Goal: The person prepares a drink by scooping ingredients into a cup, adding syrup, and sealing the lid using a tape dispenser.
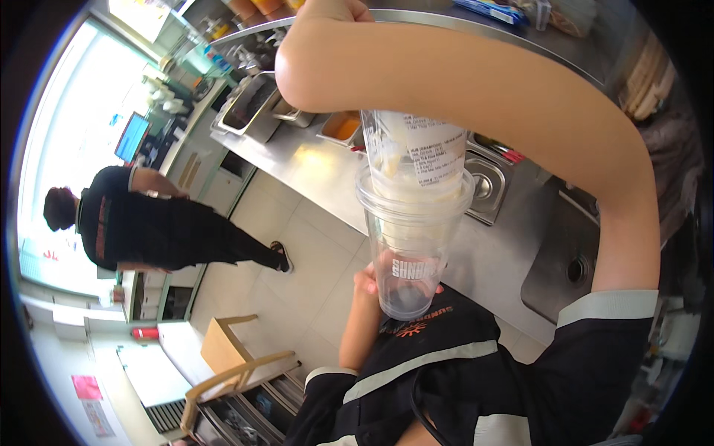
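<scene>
My left hand (367, 280) grips the lower part of a clear plastic cup (410, 279) with printed lettering, in front of my black apron. Another clear cup (438, 150), bearing a printed label and whitish inside, sits in its wide mouth; its upper part is hidden behind my raised right arm. That arm crosses the top of the view, bent sharply at the wrist. Only part of my right hand (354, 10) shows at the top edge, with curled fingers; whether it holds anything is hidden.
A steel counter (334, 184) carries metal pans, one with orange contents (341, 128), and a lidded insert (482, 184). A sink (558, 256) is at the right. Another person (150, 223) stands at left, facing away. A wooden chair (234, 351) is at lower left.
</scene>
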Demonstrator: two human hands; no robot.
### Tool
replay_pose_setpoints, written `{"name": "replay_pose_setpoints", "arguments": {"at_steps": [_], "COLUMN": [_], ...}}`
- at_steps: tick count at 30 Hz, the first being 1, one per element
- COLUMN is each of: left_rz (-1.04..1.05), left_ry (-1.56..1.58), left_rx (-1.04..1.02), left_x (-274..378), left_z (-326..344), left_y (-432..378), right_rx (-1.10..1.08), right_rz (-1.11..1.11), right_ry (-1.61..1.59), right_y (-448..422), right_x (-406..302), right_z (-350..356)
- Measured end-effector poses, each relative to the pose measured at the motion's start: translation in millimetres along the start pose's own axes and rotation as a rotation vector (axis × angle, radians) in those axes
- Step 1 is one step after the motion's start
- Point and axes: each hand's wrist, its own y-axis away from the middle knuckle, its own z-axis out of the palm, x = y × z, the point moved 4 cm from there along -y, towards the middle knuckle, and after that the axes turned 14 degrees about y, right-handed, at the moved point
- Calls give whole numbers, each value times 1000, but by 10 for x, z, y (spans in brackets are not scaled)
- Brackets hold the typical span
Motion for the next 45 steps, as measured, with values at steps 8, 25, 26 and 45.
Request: {"name": "replay_pose_setpoints", "arguments": {"at_steps": [8, 25, 26, 45], "left_rz": [429, 653, 710, 482], "left_ry": [11, -358, -297, 43], "left_rx": [390, 634, 699, 306], "left_x": [586, 2791, 2892, 2883], "left_z": [244, -719, -706, -862], "left_y": [86, 1520, 1628, 452], "right_rx": [121, 572, 245, -282], "right_rz": [-99, 955, 1115, 1308], "right_ry": [56, -1309, -1341, -949], "right_y": [-170, -1146, -1042, -424], "right_x": [-1002, -1447, -1553, -1633], "right_z": [-405, 2128, 2654, 3758]}}
